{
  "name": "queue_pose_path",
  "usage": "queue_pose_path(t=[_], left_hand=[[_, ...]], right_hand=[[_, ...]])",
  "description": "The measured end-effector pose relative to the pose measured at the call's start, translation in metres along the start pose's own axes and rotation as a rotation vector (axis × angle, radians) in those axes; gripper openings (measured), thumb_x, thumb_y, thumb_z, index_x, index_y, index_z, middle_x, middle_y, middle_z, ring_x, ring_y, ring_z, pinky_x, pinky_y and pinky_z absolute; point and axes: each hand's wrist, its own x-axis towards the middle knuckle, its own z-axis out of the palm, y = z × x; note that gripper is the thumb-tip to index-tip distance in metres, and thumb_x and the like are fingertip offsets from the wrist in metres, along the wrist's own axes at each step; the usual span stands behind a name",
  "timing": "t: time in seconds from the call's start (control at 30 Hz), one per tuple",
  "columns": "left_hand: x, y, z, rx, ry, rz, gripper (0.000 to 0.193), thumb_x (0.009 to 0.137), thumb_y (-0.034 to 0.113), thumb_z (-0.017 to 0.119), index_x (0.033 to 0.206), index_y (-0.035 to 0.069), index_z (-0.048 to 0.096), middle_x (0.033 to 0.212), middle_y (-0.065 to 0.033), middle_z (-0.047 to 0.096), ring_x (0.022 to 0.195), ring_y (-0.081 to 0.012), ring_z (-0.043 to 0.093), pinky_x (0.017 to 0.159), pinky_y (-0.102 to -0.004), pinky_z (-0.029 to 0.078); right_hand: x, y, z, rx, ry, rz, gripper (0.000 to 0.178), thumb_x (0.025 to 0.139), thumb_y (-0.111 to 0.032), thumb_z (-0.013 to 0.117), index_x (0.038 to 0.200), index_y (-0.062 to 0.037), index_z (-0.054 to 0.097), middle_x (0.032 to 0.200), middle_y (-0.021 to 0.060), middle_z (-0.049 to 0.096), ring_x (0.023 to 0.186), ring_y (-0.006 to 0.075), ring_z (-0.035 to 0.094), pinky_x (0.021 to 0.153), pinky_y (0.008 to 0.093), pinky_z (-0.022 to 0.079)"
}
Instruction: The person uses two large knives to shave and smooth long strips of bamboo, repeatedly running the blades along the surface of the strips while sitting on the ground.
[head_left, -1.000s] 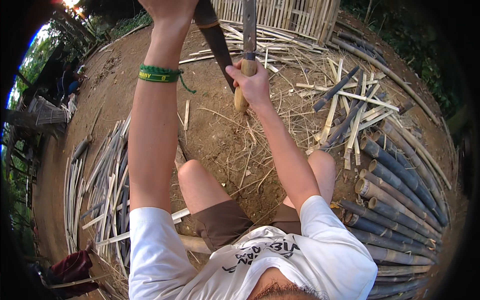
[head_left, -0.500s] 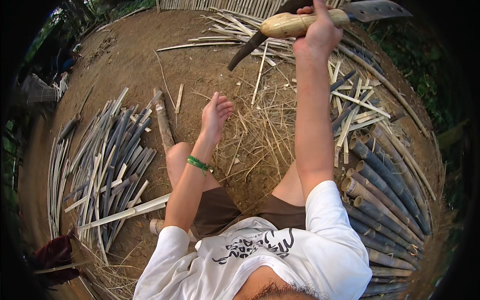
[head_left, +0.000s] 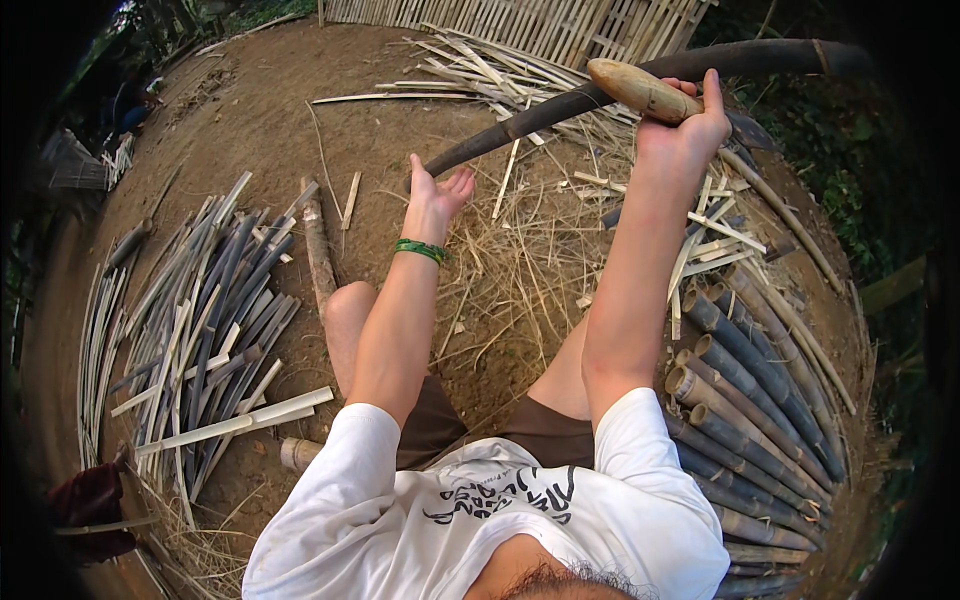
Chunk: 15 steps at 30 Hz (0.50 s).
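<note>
My right hand (head_left: pixel 690 125) is raised at the upper right, closed around the pale wooden handle (head_left: pixel 645 90) of a large knife. Its grey blade (head_left: pixel 752 130) shows partly beyond my wrist. A long dark bamboo pole (head_left: pixel 555 110) runs slantwise behind the handle, from the upper right down to my left hand; whether my right fingers grip it too, I cannot tell. My left hand (head_left: pixel 438 198), with a green band at the wrist, is open, palm up and thumb apart. It is at the pole's near end, touching or just short of it.
Split bamboo strips (head_left: pixel 205 330) lie heaped at the left. Cut bamboo poles (head_left: pixel 755 400) are stacked at the right, and more pale strips (head_left: pixel 480 75) lie at the back before a slatted bamboo panel (head_left: pixel 520 28). Dry shavings (head_left: pixel 525 250) litter the dirt between my legs.
My right hand has moved right and slightly down with the knife. The bamboo pole's near end has come down and left toward my left hand, whose fingers have spread.
</note>
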Motion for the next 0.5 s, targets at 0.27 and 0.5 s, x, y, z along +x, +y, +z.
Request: queue_pose_path(t=[0.27, 0.5], left_hand=[[0.007, 0.043, -0.009, -0.277, 0.268, 0.263, 0.076, 0.084, 0.072, 0.058, 0.115, 0.004, 0.044, 0.111, -0.0137, 0.053, 0.100, -0.0290, 0.055, 0.094, -0.0494, 0.048], [-0.061, 0.144, -0.010, -0.399, 0.104, 0.579, 0.063, 0.085, 0.069, 0.058, 0.083, 0.010, 0.038, 0.076, -0.0087, 0.048, 0.078, -0.0254, 0.050, 0.090, -0.0551, 0.046]], right_hand=[[0.029, 0.020, -0.056, 0.072, 0.102, 0.190, 0.021, 0.095, -0.021, 0.063, 0.095, -0.0068, 0.048, 0.075, 0.0015, 0.052, 0.069, 0.0179, 0.056, 0.070, 0.0349, 0.054], [0.052, 0.103, -0.112, 0.098, 0.214, 0.551, 0.029, 0.094, -0.017, 0.063, 0.110, -0.0034, 0.042, 0.084, 0.0093, 0.056, 0.069, 0.0196, 0.059, 0.069, 0.0368, 0.056]])
